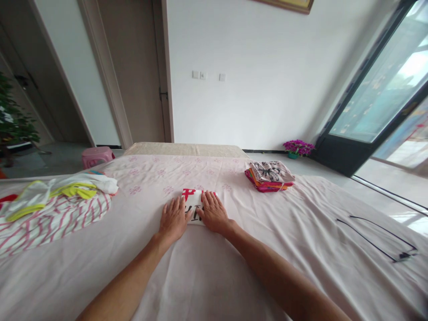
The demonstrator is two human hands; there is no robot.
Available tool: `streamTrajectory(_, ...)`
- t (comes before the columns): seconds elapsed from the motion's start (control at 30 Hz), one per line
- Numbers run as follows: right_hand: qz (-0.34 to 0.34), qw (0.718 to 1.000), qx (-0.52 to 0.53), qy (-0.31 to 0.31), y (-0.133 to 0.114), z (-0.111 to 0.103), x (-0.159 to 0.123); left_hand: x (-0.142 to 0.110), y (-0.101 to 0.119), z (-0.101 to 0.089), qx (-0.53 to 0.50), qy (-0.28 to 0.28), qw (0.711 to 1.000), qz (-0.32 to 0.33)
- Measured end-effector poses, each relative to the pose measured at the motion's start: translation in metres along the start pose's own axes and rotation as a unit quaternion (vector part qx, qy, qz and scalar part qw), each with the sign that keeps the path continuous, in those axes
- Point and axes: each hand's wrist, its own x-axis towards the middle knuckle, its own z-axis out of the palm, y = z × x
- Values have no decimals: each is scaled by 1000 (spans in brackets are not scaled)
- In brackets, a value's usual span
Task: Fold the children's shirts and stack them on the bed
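Note:
A small folded white garment [193, 217] with red and black lettering lies on the pink sheet [214, 272] in front of me. My left hand [174, 217] rests flat over its left edge, fingers stretched forward. Flat on its right part lies my right hand [214, 211], also with the fingers extended. Between the two hands some of the print shows; the rest is covered. A neat stack of folded clothes [269, 177], pink with a dark print on top and red and orange beneath, sits further off to the right.
Loose clothes [60, 205] in white, yellow and red stripes are heaped at the left. A thin black cord-like frame [377, 238] lies on the sheet at the right. Beyond the bed stand a pink stool [97, 156] and a pot of purple flowers [298, 148].

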Motion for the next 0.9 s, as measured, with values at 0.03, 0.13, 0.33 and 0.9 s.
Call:
streamTrajectory(0.03, 5, 1000, -1, -5, 3, -2, -4, 0, 0, 0, 2, 1, 1000, -9)
streamTrajectory(0.13, 23, 1000, 1, -17, 11, -6, -18, -2, -3, 3, 7, 15, 999, -43)
streamTrajectory(0.33, 44, 998, 11, -41, 25, -11, -40, -4, -9, 8, -3, 30, 997, -76)
streamTrajectory(0.9, 55, 997, 52, -27, 31, -17, -61, 22, 10, -22, -612, -109, 733, -274)
